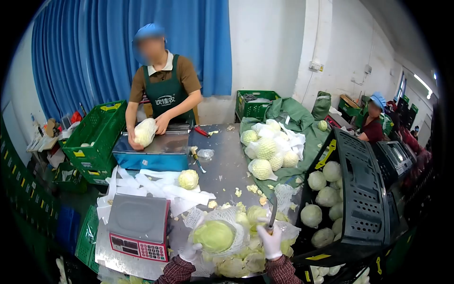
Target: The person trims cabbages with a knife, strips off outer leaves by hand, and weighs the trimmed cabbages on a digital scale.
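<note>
My right hand (271, 241), in a white glove, grips a knife (273, 212) whose dark, slightly curved blade points up and away from me. At the lower left of the cabbage (213, 236), my gloved left hand (190, 252) holds its side, with part of the fingers hidden. The cabbage is pale green and round, and white foam netting (240, 239) lies around its right side. Loose cabbage leaves (236, 266) are heaped beneath and beside it, between my two hands.
A scale (137, 220) stands left on the metal table (222, 163). A tipped black crate (362, 199) of cabbages is at right. Netted cabbages (267, 149) lie on green cloth. Across the table, a co-worker (165, 90) holds a cabbage (145, 132) over another scale (151, 158).
</note>
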The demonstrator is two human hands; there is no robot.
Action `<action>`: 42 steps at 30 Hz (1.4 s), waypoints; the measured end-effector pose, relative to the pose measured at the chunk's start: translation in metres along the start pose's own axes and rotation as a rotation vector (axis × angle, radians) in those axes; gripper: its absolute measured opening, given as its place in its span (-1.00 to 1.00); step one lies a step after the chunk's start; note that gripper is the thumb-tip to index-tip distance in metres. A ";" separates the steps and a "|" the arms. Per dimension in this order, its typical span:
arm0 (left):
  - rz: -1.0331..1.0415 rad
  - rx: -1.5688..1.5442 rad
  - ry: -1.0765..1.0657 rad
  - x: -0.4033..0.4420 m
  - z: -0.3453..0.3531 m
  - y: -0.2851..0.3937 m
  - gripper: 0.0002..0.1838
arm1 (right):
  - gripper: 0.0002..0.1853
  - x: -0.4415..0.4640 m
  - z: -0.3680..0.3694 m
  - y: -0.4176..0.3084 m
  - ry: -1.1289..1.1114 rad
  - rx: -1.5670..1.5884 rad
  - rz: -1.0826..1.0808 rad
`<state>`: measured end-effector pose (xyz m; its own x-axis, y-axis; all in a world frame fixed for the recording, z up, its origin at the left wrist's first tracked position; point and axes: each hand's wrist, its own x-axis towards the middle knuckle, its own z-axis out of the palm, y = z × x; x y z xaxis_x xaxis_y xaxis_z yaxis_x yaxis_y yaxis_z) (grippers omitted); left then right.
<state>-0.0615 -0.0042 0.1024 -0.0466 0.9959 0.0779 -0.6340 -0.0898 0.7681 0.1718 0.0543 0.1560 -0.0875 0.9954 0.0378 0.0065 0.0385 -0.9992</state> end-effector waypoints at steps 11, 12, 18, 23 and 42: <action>0.046 0.522 -0.119 0.006 0.030 0.036 0.07 | -0.60 0.000 0.016 0.068 -0.282 0.652 0.745; -0.120 0.326 -0.108 0.005 0.030 0.036 0.00 | -0.60 -0.002 0.021 0.075 -0.275 0.650 0.747; -0.014 0.817 0.186 0.018 -0.021 0.024 -0.52 | -0.30 -0.011 -0.019 0.163 -0.515 1.561 0.464; 0.179 1.899 0.161 0.008 -0.017 0.018 -0.38 | -0.26 -0.024 -0.046 0.120 -0.413 1.397 0.377; 0.088 1.405 0.029 0.008 -0.004 -0.122 0.21 | -0.73 -0.082 -0.027 0.096 -0.084 -0.999 -0.271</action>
<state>0.0129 0.0145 0.0067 -0.0717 0.9848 0.1582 0.6600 -0.0721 0.7478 0.2062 -0.0212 0.0575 -0.2782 0.9348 0.2207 0.7958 0.3530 -0.4920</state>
